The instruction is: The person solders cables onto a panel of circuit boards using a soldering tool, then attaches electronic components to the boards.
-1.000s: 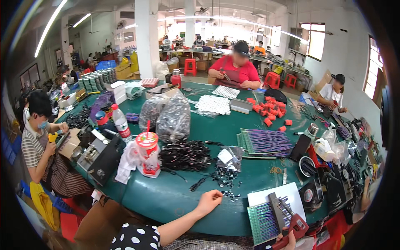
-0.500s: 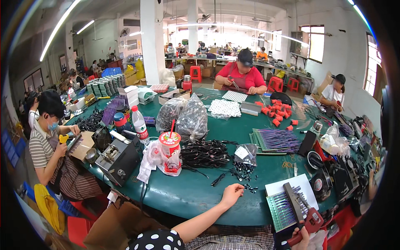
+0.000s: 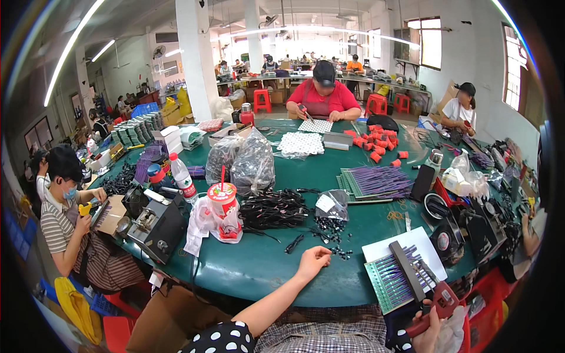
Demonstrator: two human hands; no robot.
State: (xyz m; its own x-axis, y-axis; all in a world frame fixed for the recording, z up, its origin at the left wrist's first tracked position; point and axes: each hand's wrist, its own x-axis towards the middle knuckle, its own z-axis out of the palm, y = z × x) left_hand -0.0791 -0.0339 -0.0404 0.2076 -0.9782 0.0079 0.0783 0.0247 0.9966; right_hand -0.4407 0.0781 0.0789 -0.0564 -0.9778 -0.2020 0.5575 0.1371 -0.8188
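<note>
My left hand (image 3: pixel 313 262) hovers over the green table with fingers curled together at the near edge of the scattered small black parts (image 3: pixel 338 236). Whatever its fingertips pinch, if anything, is too small to make out. My right hand (image 3: pixel 428 329), low at the right, is wrapped round the handle of a red gun-shaped tool (image 3: pixel 445 299). The tool's front end is beside a green circuit-board panel (image 3: pixel 382 286) with purple wires in rows. A dark bar (image 3: pixel 406 272) lies across the wires. A white sheet (image 3: pixel 372 252) is under the panel.
A pile of black cables (image 3: pixel 273 209), a red drink cup (image 3: pixel 222 203) and a dark metal machine (image 3: pixel 156 226) stand to the left. Beyond the parts lie a clear bag (image 3: pixel 331 206) and more wired panels (image 3: pixel 376 183). Co-workers sit round the table.
The whole view has shifted, so the table and things on it appear farther left. My left hand remains curled by the small parts, and my right hand still grips the red tool.
</note>
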